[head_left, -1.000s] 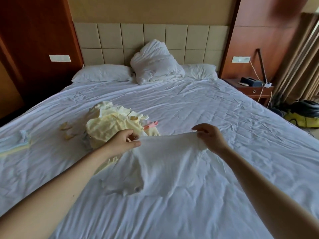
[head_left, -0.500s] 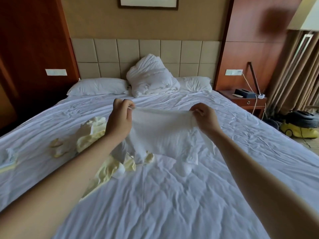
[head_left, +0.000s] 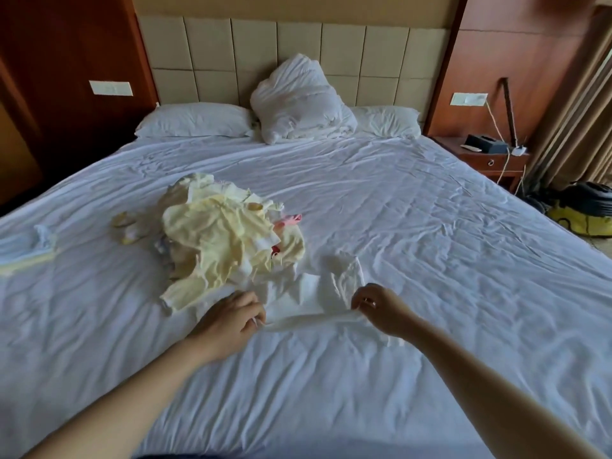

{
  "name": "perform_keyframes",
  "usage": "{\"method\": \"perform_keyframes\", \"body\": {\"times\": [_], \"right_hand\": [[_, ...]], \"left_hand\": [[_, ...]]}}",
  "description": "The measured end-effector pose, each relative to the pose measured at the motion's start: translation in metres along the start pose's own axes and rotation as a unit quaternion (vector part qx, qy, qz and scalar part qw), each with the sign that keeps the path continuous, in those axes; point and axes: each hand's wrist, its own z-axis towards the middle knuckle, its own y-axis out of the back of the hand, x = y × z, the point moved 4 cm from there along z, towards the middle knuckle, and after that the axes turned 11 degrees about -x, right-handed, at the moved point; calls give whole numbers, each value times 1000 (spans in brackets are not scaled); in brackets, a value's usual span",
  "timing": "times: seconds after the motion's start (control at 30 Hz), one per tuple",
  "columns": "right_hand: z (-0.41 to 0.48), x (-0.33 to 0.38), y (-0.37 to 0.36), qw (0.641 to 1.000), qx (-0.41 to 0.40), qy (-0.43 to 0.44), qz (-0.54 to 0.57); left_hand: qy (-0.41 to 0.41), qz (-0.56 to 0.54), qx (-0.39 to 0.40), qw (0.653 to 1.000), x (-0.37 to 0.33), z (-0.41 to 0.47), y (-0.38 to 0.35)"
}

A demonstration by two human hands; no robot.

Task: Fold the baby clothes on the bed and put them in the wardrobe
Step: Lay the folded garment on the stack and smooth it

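At the far left edge a small flat stack of pale blue and yellow cloth (head_left: 23,251) lies on the bed, seemingly folded, so perhaps 1 or 2 pieces are done. Right of it, a heap of crumpled pale yellow baby clothes (head_left: 225,240) waits unfolded. Just in front of the heap, the left hand (head_left: 231,318) pinches 1 corner of a small white cotton garment (head_left: 314,293) and the right hand (head_left: 377,308) pinches the other. The hands are apart, stretching its near edge over the sheet. This fold looks barely begun, and the wardrobe is out of view. The wrinkled white bed sheet (head_left: 430,260) runs back to white pillows (head_left: 195,122) and a beige padded headboard (head_left: 255,48). At the right stand a wooden nightstand (head_left: 490,160) and a yellow and black vacuum cleaner (head_left: 586,210).
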Motion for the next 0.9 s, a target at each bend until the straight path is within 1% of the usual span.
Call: {"method": "perform_keyframes", "body": {"times": [0.07,0.17,0.2,0.37,0.47,0.53,0.57,0.6,0.67,0.77,0.83,0.9], "right_hand": [[-22,-6,-18,997,60,13,-38],[-45,-11,-27,990,108,34,-87],[-50,-14,-29,987,126,33,-90],[-67,-19,-34,977,196,0,-83],[-71,-16,-36,968,233,12,-96],[-69,-14,-38,961,259,23,-98],[-67,-12,-38,963,253,25,-92],[-63,-9,-36,970,229,24,-82],[-52,-4,-32,986,151,13,-71],[-33,-4,-27,993,45,-30,-108],[-24,-12,-28,990,2,-51,-133],[-19,-20,-32,985,-3,-80,-150]], "left_hand": [[32,-15,62,997,0,-24,-14],[66,-21,159,985,-2,-49,-25],[74,-25,178,981,-3,-56,-27],[93,-34,221,970,-19,-74,-28],[118,-39,247,961,-23,-74,-24],[144,-46,237,960,-23,-71,-20],[157,-49,217,962,-22,-68,-18],[171,-51,188,966,-21,-65,-15],[194,-47,116,973,-16,-59,-11],[233,-42,25,971,-5,-50,-12],[253,-34,-1,967,1,-43,-15],[263,-13,7,965,3,-34,-22]]}}
